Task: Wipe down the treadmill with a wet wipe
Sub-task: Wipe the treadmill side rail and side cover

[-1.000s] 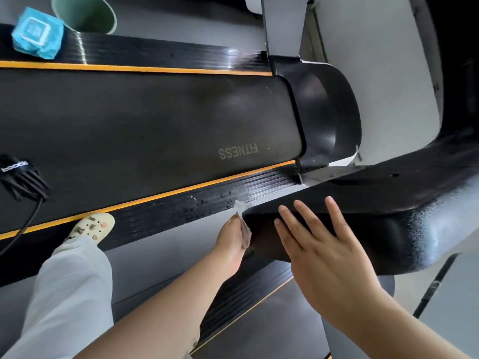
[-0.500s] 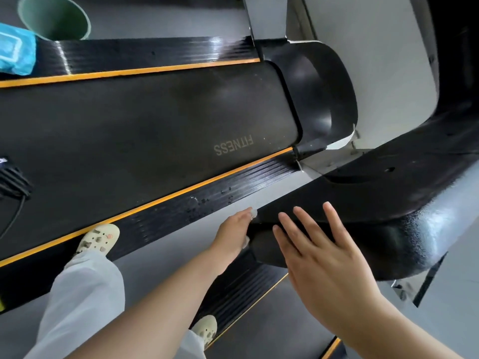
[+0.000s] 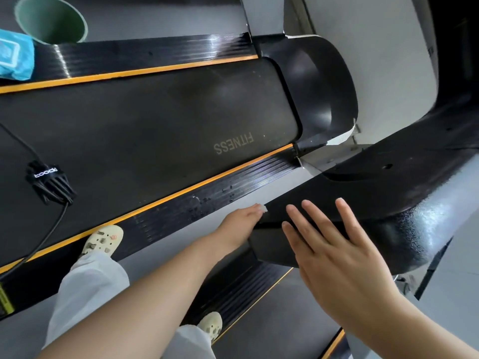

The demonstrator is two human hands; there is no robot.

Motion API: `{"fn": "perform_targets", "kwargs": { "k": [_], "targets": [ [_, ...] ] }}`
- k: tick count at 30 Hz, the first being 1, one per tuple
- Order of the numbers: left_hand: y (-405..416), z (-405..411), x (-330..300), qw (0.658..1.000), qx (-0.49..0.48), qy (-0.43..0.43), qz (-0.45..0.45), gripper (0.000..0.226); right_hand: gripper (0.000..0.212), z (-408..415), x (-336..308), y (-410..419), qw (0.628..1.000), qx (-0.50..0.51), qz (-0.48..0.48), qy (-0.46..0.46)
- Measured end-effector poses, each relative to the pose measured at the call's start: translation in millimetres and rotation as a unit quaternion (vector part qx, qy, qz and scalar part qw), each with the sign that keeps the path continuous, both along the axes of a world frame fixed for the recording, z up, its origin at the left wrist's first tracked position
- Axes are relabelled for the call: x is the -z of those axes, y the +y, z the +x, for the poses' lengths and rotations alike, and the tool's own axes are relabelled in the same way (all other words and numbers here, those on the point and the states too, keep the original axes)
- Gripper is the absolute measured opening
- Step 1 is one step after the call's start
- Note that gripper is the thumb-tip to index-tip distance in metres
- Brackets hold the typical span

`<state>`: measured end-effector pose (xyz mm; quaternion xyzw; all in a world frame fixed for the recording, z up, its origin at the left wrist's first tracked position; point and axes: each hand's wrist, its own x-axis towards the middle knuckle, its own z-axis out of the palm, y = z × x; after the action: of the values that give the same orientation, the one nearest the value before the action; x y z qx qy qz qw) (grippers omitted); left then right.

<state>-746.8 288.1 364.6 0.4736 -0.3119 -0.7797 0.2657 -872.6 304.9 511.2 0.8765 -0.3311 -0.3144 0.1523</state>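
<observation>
Treadmill [image 3: 155,130] fills the view, its dark belt running from nine o'clock toward three, where a glossy black hood [image 3: 318,86] caps the front end. A black handrail arm [image 3: 375,203] juts out from the three o'clock side toward the centre, its long axis lying roughly along a four-to-ten o'clock line, and this is the part being cleaned.

Only a small white corner of the wet wipe [image 3: 264,208] shows, at the blunt end of the arm, under the tips of the left hand [image 3: 238,224]. That hand presses it against the end face; how the fingers curl behind it cannot be told. The right hand [image 3: 334,257] lies flat and spread on top of the arm, holding nothing, just at four o'clock of the wipe.

The unwiped length of the arm stretches away from the wipe toward three o'clock, so the left hand, nearer, would likely have to travel along that axis, past the right hand.

At eleven o'clock, a blue wipe packet [image 3: 15,58] rests on the far side rail beside a green bin [image 3: 51,22]. A black cable bundle [image 3: 50,185] lies on the belt at nine o'clock.
</observation>
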Motion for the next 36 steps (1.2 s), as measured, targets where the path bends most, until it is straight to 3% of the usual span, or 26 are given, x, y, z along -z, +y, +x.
{"fn": "perform_targets", "kwargs": {
  "k": [3, 10, 13, 17, 21, 25, 27, 31, 34, 36],
  "targets": [
    [13, 4, -11, 0.996, -0.002, -0.067, -0.065, 0.035, 0.047, -4, -11, 1, 0.999, -0.007, -0.032, -0.03],
    [10, -8, -63, 0.972, 0.055, -0.071, -0.215, 0.042, 0.054, -18, -34, 7, 0.991, 0.039, -0.113, -0.068],
    [1, -6, -61, 0.977, 0.079, -0.038, -0.196, 0.037, 0.058, -27, -41, 9, 0.982, 0.085, -0.147, -0.078],
    [-13, 0, -50, 0.993, 0.087, -0.012, -0.082, 0.042, 0.061, -37, -44, 16, 0.97, 0.146, -0.166, -0.102],
    [-13, 8, -44, 0.983, 0.147, -0.017, -0.112, 0.053, 0.07, -47, -47, 25, 0.947, 0.234, -0.184, -0.121],
    [-29, -18, -89, 0.987, 0.119, 0.061, -0.09, 0.03, 0.076, -56, -49, 28, 0.93, 0.311, -0.155, -0.121],
    [-27, -27, -109, 0.977, 0.11, 0.104, -0.147, 0.027, 0.077, -59, -49, 29, 0.929, 0.323, -0.134, -0.121],
    [-26, -34, -123, 0.959, 0.117, 0.112, -0.231, 0.033, 0.075, -60, -49, 28, 0.923, 0.334, -0.126, -0.141],
    [-26, -25, -106, 0.976, 0.128, 0.08, -0.154, 0.034, 0.074, -60, -49, 28, 0.922, 0.33, -0.121, -0.162],
    [-28, -27, -104, 0.986, 0.128, 0.03, -0.105, 0.051, 0.074, -61, -51, 29, 0.92, 0.331, -0.108, -0.182]
  ]
}}
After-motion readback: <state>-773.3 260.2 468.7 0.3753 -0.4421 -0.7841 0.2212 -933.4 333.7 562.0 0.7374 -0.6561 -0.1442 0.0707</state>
